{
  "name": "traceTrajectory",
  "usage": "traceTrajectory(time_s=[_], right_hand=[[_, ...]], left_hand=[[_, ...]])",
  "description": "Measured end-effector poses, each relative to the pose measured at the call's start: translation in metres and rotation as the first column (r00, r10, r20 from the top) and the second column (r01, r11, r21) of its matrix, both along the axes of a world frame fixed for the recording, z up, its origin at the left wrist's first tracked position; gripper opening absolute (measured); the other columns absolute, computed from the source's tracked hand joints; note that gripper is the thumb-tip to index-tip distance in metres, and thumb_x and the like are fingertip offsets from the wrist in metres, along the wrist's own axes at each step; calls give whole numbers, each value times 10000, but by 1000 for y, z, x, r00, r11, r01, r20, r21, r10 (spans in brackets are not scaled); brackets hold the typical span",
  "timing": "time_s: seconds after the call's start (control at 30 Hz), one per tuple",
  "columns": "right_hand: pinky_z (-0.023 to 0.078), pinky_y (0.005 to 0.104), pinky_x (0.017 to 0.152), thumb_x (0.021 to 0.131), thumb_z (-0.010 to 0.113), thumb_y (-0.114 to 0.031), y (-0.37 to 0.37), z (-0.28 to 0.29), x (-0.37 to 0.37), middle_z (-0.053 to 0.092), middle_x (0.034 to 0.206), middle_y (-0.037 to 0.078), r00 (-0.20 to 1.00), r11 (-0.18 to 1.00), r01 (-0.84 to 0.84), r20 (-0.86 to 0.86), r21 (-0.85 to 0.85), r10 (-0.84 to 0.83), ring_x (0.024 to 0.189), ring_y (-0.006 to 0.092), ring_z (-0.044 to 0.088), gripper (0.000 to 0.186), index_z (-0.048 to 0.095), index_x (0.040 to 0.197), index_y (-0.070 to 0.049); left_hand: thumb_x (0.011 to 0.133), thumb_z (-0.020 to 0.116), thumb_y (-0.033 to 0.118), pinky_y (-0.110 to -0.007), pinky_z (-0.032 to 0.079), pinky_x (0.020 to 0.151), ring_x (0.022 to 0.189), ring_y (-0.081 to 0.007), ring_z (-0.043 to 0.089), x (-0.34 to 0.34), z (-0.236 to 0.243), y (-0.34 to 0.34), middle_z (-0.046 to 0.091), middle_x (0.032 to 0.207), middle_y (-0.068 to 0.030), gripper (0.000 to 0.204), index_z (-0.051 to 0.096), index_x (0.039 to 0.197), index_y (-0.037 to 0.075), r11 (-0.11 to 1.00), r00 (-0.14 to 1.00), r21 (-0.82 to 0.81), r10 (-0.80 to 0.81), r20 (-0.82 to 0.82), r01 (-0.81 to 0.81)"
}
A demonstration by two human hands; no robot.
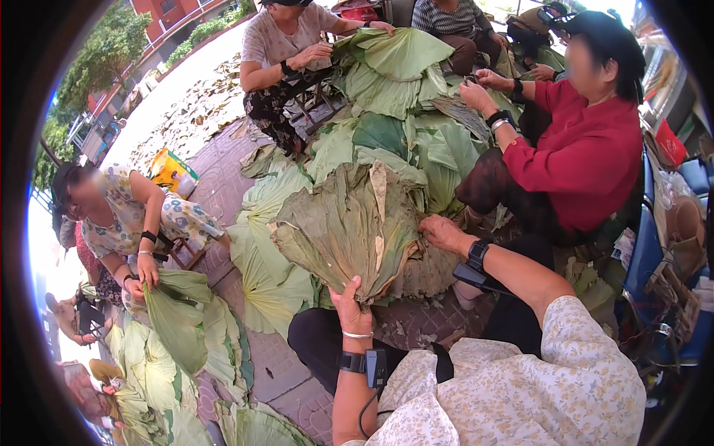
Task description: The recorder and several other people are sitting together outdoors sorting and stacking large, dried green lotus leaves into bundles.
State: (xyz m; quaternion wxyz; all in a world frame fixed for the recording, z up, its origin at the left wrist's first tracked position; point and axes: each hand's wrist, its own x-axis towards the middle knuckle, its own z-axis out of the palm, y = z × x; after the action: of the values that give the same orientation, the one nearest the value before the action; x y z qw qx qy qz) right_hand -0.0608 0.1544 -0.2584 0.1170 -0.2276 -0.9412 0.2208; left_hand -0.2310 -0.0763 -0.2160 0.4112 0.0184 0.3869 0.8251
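A large dried lotus leaf [335,230], brownish green and creased, fans out in front of me. My left hand [352,308] is closed round its gathered lower end, with the thumb lying on the leaf. At the right edge, the fingers of my right hand [446,236] are closed on the leaf's brown margin; the fingertips are partly hidden. Pale, torn strips stand along the leaf's right half. Behind and under it spreads a pile of greener lotus leaves [383,145], and a pale green leaf [275,297] lies at its left.
A person in red [580,156] sits close on my right, another in a light top [286,44] across the pile. At left, a seated person handles a green leaf [178,323]. Blue chairs [643,253] with bags line the right side. A yellow bag [172,175] stands on the paving.
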Motion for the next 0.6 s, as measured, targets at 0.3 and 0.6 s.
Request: traceTrajectory(time_s=[0.3, 0.6], right_hand=[[448, 397, 806, 687, 542, -32, 32, -90, 30, 587, 964, 181, 952, 919, 303, 109, -251, -284, 928, 345, 557, 387, 540, 1071, 16], [399, 400, 893, 741, 516, -17, 88, -143, -20, 472, 1188, 224, 837, 727, 547, 252, -415, -486, 1099, 359, 460, 533, 388, 1258, 0]], left_hand=[[711, 570, -62, -329, 461, 826, 951, -228, 537, -15, 18, 15, 506, 1121, -110, 553, 365, 1219, 16, 950, 943, -85, 283, -177, -301], [718, 604, 10, -335, 513, 753, 890, -226, 570, -23, 15, 32, 532, 1024, -108, 503, 381, 1169, 20, 909, 928, -192, 352, -120, -370]])
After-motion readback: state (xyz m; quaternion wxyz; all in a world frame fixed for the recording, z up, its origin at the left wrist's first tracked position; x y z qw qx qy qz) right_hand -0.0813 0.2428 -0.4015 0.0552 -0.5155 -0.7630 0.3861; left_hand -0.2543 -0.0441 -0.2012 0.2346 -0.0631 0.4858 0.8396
